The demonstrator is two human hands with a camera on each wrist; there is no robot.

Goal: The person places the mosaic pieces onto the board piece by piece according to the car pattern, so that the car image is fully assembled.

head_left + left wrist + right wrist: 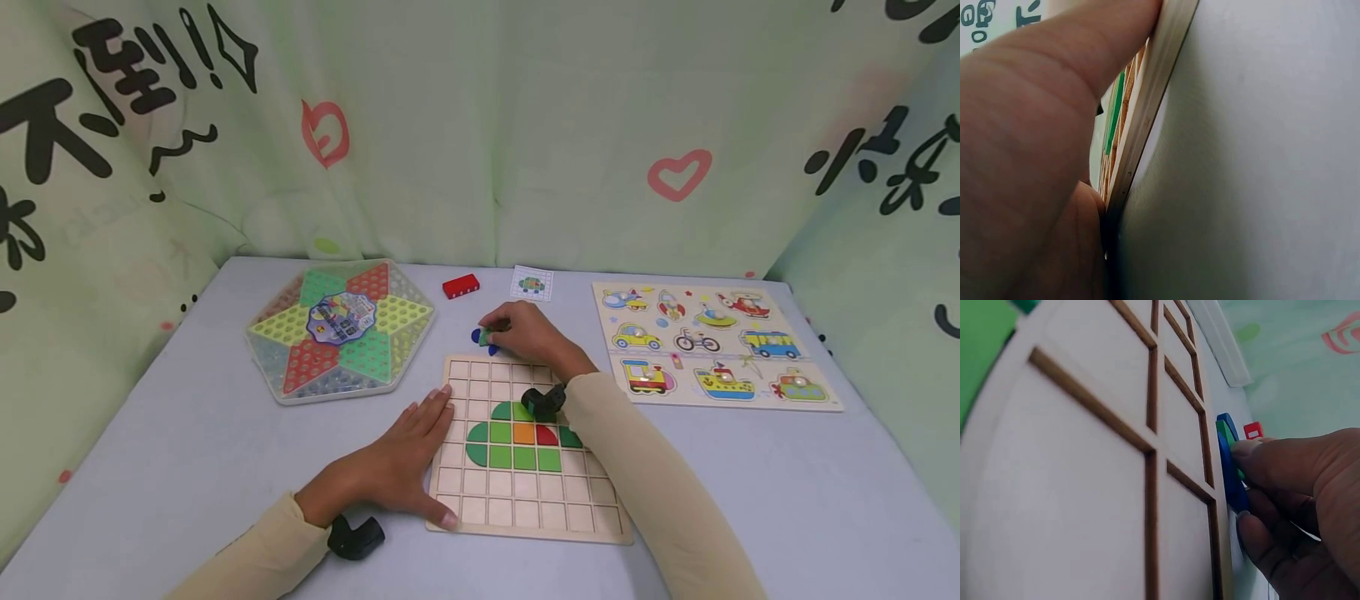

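A wooden grid board (522, 510) lies flat on the table, with green, orange and red tiles set in its middle squares as a pattern. My left hand (401, 458) rests along its left edge with fingers spread, the thumb on the near left corner. Beyond the far edge, my right hand (525, 332) pinches a small green tile (483, 337) between thumb and fingers. Blue pieces (1230, 472) lie right beside that tile, close to the fingertips in the right wrist view. The right forearm covers part of the board's right side.
Farther back are a small red box (461, 287) and a printed pattern card (532, 283). A hexagonal Chinese checkers board (341, 329) lies at left, and a vehicle puzzle board (712, 346) at right. A printed curtain (487, 125) encloses the table's back and sides.
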